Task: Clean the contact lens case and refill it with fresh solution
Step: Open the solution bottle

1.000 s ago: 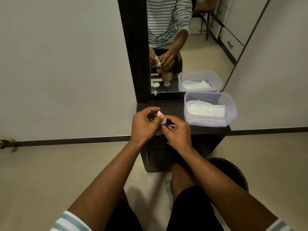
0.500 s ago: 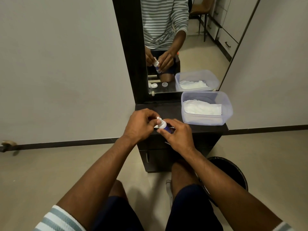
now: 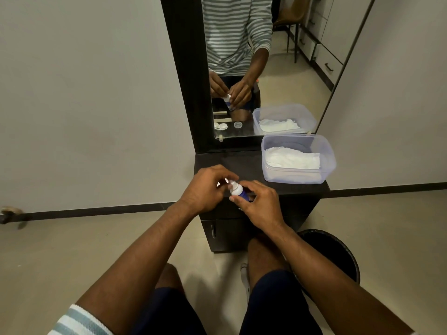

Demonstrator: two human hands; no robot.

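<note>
A small solution bottle (image 3: 238, 190), white at the top and blue below, is held over the front edge of the dark vanity top (image 3: 244, 163). My right hand (image 3: 257, 205) grips the bottle's body. My left hand (image 3: 205, 189) has its fingertips pinched at the bottle's white top. The contact lens case itself is hidden behind my hands; only its reflection (image 3: 220, 126) and the reflection of a loose cap (image 3: 238, 124) show in the mirror.
A clear plastic tub (image 3: 327, 165) holding white tissues stands at the right of the vanity top. The tall mirror (image 3: 278, 68) rises behind it. A black waste bin (image 3: 338, 252) sits on the floor at the right, beside my knees.
Both hands have stayed together at the bottle; the left fingers have shifted around its white top. The view has tilted slightly.
</note>
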